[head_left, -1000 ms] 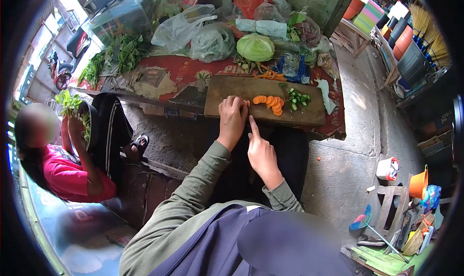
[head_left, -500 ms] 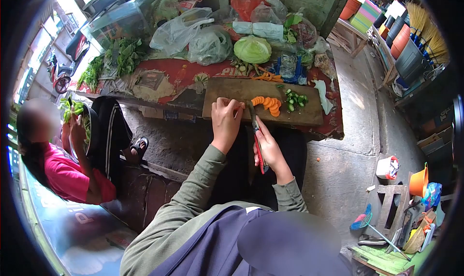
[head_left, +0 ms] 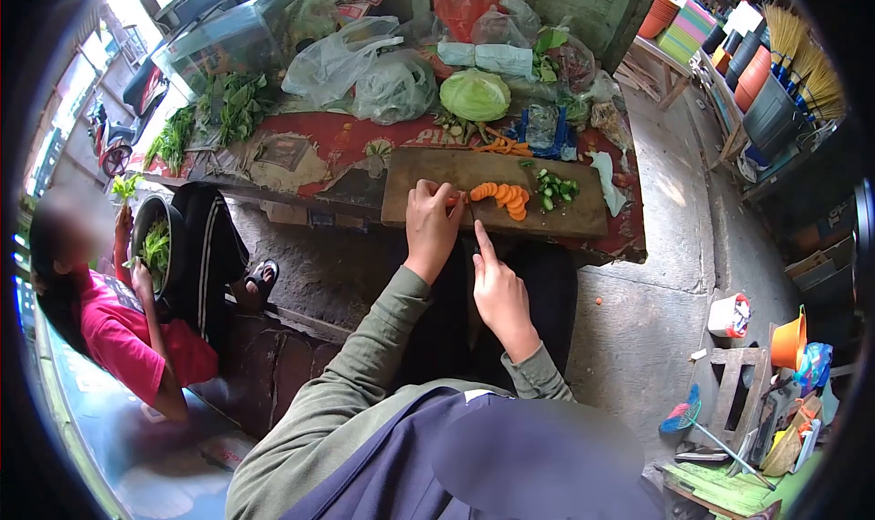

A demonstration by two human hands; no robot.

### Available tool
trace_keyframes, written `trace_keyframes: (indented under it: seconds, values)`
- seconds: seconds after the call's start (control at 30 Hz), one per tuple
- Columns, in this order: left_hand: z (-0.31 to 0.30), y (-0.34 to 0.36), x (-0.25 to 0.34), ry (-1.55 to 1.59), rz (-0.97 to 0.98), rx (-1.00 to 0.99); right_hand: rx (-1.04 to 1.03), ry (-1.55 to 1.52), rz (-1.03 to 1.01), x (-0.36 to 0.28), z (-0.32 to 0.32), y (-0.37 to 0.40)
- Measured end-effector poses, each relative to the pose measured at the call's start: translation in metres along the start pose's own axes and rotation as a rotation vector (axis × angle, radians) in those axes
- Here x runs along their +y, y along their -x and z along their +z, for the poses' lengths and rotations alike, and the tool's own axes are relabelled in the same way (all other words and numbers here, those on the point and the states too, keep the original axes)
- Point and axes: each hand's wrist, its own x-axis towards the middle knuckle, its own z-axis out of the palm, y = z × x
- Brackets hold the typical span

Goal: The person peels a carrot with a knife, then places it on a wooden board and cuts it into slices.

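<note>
On the wooden board [head_left: 419, 169] my left hand [head_left: 431, 230] presses a piece of carrot [head_left: 455, 199] with its fingertips. My right hand [head_left: 502, 299] grips a knife [head_left: 472, 212], index finger stretched toward the blade, which stands edge-down beside the carrot; the handle is mostly hidden. Orange carrot slices [head_left: 507, 196] lie in an overlapping row just right of the blade. Chopped green pieces [head_left: 557, 186] form a small pile farther right. Behind the board are thin carrot strips [head_left: 501, 144] and a green cabbage [head_left: 475, 94].
Plastic bags [head_left: 394, 84] and leafy greens [head_left: 239, 110] lie on the red-covered table [head_left: 319, 158]. At the left sits a person [head_left: 137, 329] in a pink shirt, holding greens and a dark bowl [head_left: 173, 247]. A white cloth-like piece [head_left: 608, 181] lies at the board's right.
The knife has swung from slanting over the board's edge to beside the carrot, my right hand turning with it. The seated person's hands have moved apart, one raising a green sprig.
</note>
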Motion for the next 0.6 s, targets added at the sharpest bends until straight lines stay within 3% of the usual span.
trace_keyframes:
  seconds: [0.6]
  values:
    - [0.003,0.003,-0.004,-0.016,0.049,0.031,-0.009,-0.137,0.005,0.018,0.009,-0.012]
